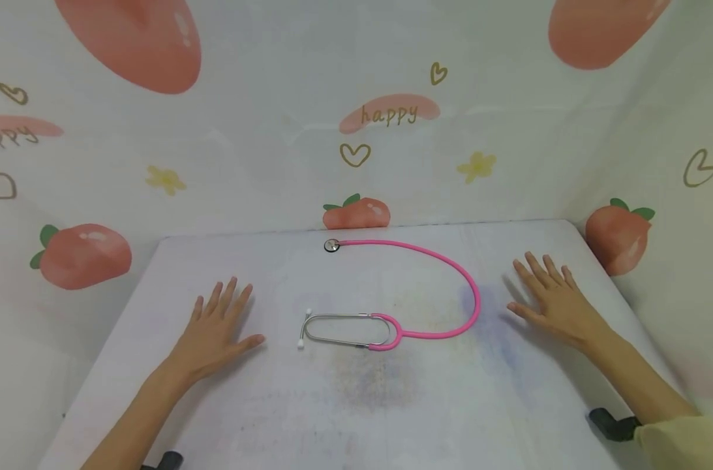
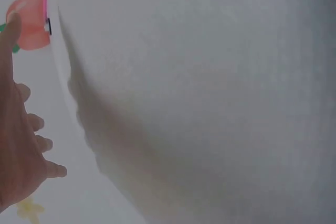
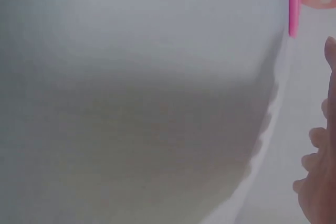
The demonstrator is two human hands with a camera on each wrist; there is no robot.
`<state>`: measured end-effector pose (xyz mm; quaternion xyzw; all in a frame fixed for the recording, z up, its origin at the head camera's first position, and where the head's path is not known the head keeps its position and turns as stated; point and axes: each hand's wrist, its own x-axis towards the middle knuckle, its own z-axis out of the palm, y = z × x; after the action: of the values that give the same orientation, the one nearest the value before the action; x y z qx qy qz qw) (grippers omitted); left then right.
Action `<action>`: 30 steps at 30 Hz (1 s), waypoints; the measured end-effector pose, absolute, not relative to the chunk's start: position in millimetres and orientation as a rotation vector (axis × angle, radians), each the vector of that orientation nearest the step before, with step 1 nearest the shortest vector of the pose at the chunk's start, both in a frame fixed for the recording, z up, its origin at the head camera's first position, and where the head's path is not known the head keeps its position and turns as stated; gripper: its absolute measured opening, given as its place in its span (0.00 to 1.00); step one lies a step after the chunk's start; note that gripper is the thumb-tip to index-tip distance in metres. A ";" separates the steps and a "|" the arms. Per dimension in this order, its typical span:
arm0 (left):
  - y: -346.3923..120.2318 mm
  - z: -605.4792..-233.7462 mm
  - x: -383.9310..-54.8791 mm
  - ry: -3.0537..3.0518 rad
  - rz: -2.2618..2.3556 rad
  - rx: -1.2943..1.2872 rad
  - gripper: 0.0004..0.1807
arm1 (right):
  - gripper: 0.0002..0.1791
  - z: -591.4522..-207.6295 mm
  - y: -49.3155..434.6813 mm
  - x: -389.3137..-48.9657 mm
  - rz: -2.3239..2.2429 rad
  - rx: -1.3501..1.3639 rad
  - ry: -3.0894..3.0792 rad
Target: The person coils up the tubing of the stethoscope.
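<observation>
A pink stethoscope [image 1: 444,335] lies on the white table between my two hands. Its metal ear tubes [image 1: 335,316] and white ear tips point left, while the tubing curves round on the right and back to the round chest piece [image 1: 331,245] near the far edge. My left hand [image 1: 212,336] is held over the table left of the ear tips, fingers spread, holding nothing. To the right of the tubing's bend, my right hand [image 1: 552,303] is likewise spread and holds nothing. Both wrist views show a gap between hand and tabletop, with a shadow below.
The table [image 1: 262,405] has faint bluish and brownish stains. Behind it and at both sides hangs a white cloth [image 1: 262,163] printed with peaches, hearts and flowers. Black device parts [image 1: 614,425] show beneath the right wrist and near the left forearm.
</observation>
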<state>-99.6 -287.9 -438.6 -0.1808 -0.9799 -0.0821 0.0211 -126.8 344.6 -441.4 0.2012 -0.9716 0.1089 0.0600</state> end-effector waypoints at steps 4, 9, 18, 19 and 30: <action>-281.9 -435.9 -98.7 -3.061 -0.249 -0.579 0.54 | 0.49 -440.4 338.1 -125.1 0.349 0.645 -2.908; -271.0 -437.4 -101.0 -3.057 -0.231 -0.641 0.56 | 0.48 -441.5 329.4 -123.7 0.385 0.704 -2.852; -240.5 -439.0 -108.7 -2.961 -0.346 -0.852 0.57 | 0.46 -441.9 311.4 -122.5 0.405 0.821 -2.740; -236.9 -439.0 -109.1 -2.951 -0.362 -0.880 0.57 | 0.46 -442.1 309.4 -122.5 0.410 0.831 -2.739; -212.5 -451.3 -118.7 -2.899 -0.445 -1.106 0.56 | 0.45 -443.9 291.7 -122.4 0.471 0.938 -2.738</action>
<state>-118.7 -212.5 -451.3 -0.3528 -0.9249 -0.1420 0.0034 -122.4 291.7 -443.9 0.3181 -0.9287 0.1596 0.1046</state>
